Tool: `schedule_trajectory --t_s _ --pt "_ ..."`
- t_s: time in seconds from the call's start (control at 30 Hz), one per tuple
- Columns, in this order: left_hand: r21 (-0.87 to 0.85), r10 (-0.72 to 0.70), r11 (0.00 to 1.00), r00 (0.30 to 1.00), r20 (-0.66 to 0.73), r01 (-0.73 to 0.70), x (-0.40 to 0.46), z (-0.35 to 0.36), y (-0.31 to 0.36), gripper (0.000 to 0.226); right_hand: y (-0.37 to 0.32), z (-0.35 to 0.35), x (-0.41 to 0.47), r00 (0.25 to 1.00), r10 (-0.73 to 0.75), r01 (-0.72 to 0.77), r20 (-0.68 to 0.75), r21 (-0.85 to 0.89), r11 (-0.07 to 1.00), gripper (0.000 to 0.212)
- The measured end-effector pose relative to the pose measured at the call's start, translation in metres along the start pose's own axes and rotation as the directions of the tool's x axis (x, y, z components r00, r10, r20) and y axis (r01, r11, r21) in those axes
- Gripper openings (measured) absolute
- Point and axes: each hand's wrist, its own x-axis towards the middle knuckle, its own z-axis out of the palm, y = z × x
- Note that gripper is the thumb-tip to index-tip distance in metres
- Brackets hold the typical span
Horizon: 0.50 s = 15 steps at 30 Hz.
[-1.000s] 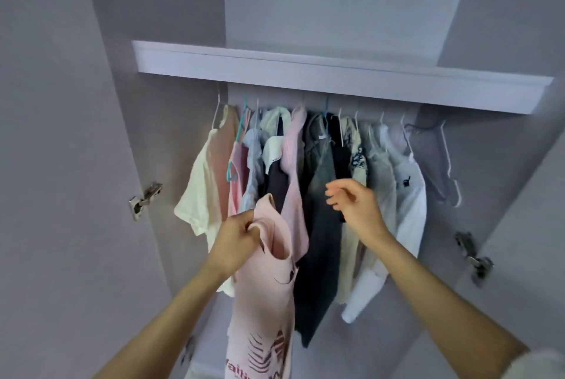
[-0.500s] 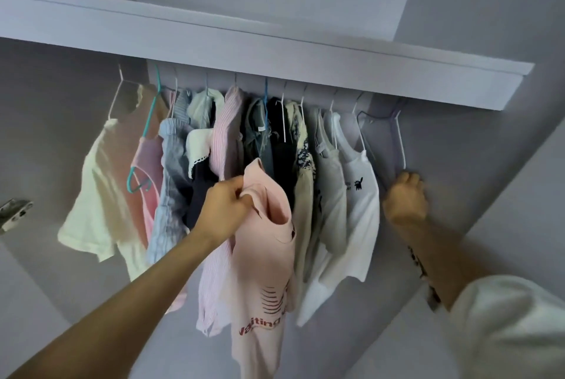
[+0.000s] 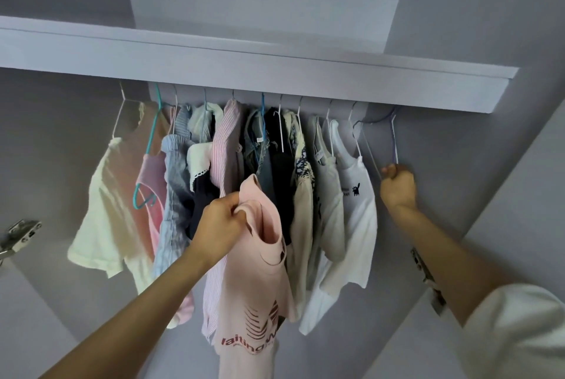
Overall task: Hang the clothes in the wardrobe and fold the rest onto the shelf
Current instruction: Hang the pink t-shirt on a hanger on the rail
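My left hand (image 3: 220, 228) grips a pale pink T-shirt (image 3: 253, 284) by its neckline, holding it up in front of the hanging clothes; red print shows low on its front. My right hand (image 3: 398, 186) is curled round the lower corner of an empty thin hanger (image 3: 393, 137) at the right end of the rail. Several garments hang in a row under the shelf: a cream T-shirt (image 3: 104, 213) at the left, a striped pink shirt (image 3: 224, 146), dark pieces in the middle, a white T-shirt (image 3: 356, 210) with a small black figure at the right.
A white shelf front (image 3: 275, 76) runs across above the rail. Metal door hinges sit on the left wall (image 3: 18, 236) and behind my right forearm (image 3: 423, 268). Grey wardrobe walls close in on both sides.
My right hand went from the middle garments to the empty hanger at the right end and closed on it. The view moved closer and tilted up. My left hand kept holding the pink T-shirt.
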Motion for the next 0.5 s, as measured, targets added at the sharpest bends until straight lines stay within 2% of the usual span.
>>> schedule_trajectory --t_s 0.23,0.5 --pt "0.003 0.021 1.000 1.000 0.002 -0.021 -0.019 -0.011 0.014 0.023 -0.030 -0.026 -0.003 0.998 0.051 -0.056 0.033 0.184 0.981 0.032" --pt "0.020 0.053 0.998 0.998 -0.024 -0.053 -0.035 -0.024 0.024 0.016 -0.033 -0.041 -0.032 0.994 0.079 -0.093 0.073 0.212 0.973 0.031"
